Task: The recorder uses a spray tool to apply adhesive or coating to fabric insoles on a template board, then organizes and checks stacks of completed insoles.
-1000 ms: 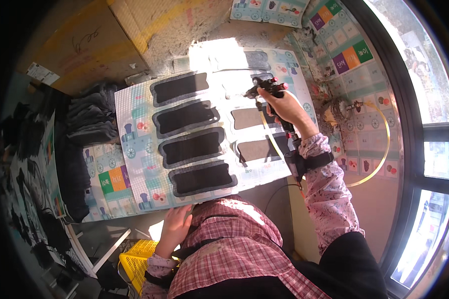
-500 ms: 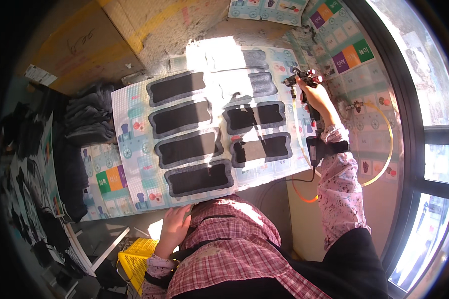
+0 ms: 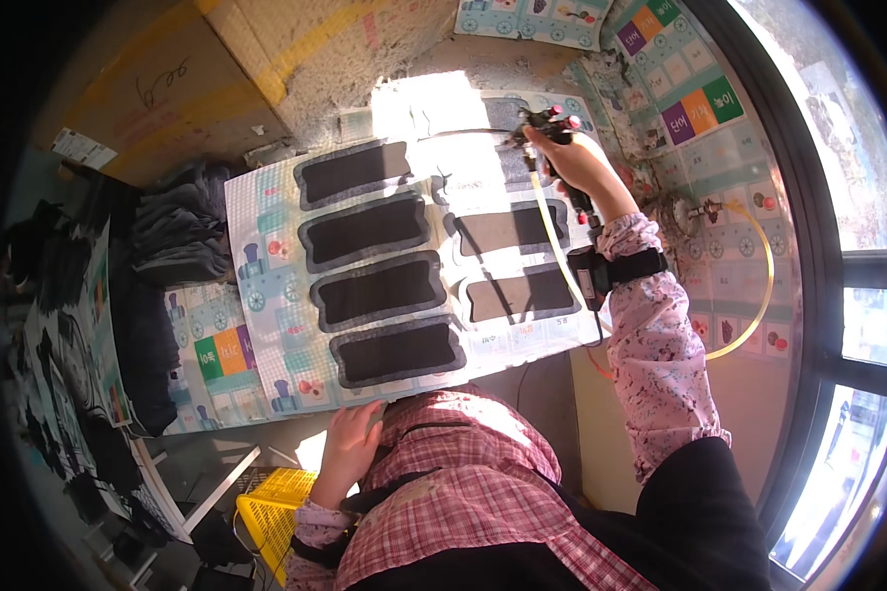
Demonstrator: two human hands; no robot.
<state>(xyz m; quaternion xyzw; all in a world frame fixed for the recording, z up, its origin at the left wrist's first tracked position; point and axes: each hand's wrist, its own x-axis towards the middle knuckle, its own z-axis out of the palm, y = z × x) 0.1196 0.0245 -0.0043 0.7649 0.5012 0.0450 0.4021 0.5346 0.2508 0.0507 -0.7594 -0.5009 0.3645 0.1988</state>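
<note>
In my right hand (image 3: pixel 583 165) is a spray gun with red knobs (image 3: pixel 560 122), held above the far right part of a padded, printed sheet (image 3: pixel 271 325). A clear yellowish hose (image 3: pixel 552 227) hangs from the gun. Under it lie flat black pieces with grey borders in two columns, such as a left-column piece (image 3: pixel 365 232) and a right-column piece (image 3: pixel 522 294). The hand and gun partly cover the far right pieces. My left hand (image 3: pixel 352 445) is at the sheet's near edge, fingers stretched out, with nothing seen in it.
A stack of dark pieces (image 3: pixel 180 227) stands left of the sheet. Cardboard (image 3: pixel 182 94) walls the far left. A yellow basket (image 3: pixel 266 507) sits below on the left. At right, a hose fitting (image 3: pixel 705 210) is on the wall beside the window frame (image 3: pixel 862 268).
My right hand has moved left and slightly farther away with the spray gun, from the sheet's right edge to over the far right pieces. The hose swung with it. My left hand stays put.
</note>
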